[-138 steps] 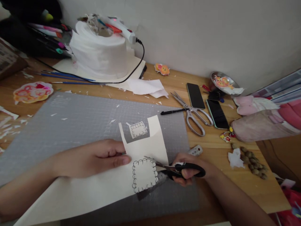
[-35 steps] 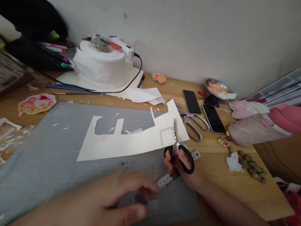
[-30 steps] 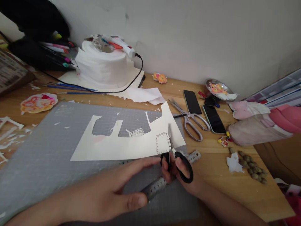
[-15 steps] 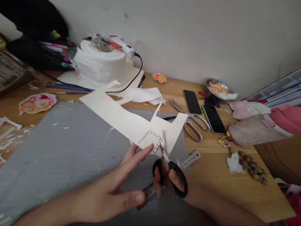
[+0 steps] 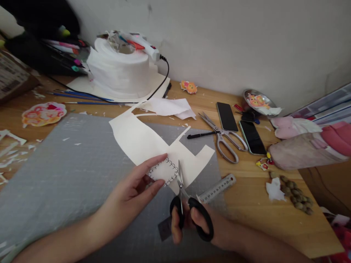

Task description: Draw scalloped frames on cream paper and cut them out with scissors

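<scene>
My left hand [image 5: 139, 182] pinches a sheet of white paper [image 5: 148, 137] at its near edge, thumb and fingers around a drawn shape [image 5: 163, 171] with a scalloped black outline. In my right hand [image 5: 189, 219] is a pair of black-handled scissors [image 5: 180, 186], my fingers through both loops. The blades stand apart, pointing away from me, at the right corner of the drawn outline. Under the scissors, a steel ruler [image 5: 218, 188] lies partly hidden on the grey cutting mat [image 5: 82, 175].
Beyond the paper lie large silver scissors [image 5: 223, 137], a black pen [image 5: 201, 135] and two phones [image 5: 227, 116]. A white roll [image 5: 119, 73] with a glue gun [image 5: 145, 47] on top stands at the back. A metal bowl [image 5: 259, 102] of cutouts is at the back right.
My left hand has gone from spread fingers over the paper to gripping it. The sheet has turned and shifted, and the scissors have moved slightly left and nearer me.
</scene>
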Demonstrator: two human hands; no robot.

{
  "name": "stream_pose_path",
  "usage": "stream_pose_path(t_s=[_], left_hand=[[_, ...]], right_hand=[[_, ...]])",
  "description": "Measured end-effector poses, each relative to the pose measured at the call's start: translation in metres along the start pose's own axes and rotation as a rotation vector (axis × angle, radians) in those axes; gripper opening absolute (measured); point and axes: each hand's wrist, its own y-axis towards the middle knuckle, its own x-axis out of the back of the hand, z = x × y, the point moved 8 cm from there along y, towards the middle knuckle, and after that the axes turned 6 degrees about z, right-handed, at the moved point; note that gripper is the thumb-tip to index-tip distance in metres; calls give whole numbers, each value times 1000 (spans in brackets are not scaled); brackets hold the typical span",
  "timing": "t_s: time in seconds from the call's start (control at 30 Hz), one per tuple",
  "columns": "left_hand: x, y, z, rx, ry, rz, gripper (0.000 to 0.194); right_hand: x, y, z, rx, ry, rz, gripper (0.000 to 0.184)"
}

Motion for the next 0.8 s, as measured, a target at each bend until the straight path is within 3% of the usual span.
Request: stream_pose_path(t_s=[0.13, 0.43, 0.8], left_hand=[[-5, -1, 3, 4, -22, 26, 54], [1, 0, 2, 7, -12, -1, 52], [4, 4, 6, 15, -142, 122, 50]], right_hand=[[0, 0, -4, 40, 181, 18, 68], [9, 1, -20, 48, 190, -12, 66], [13, -4, -5, -55, -27, 13, 67]])
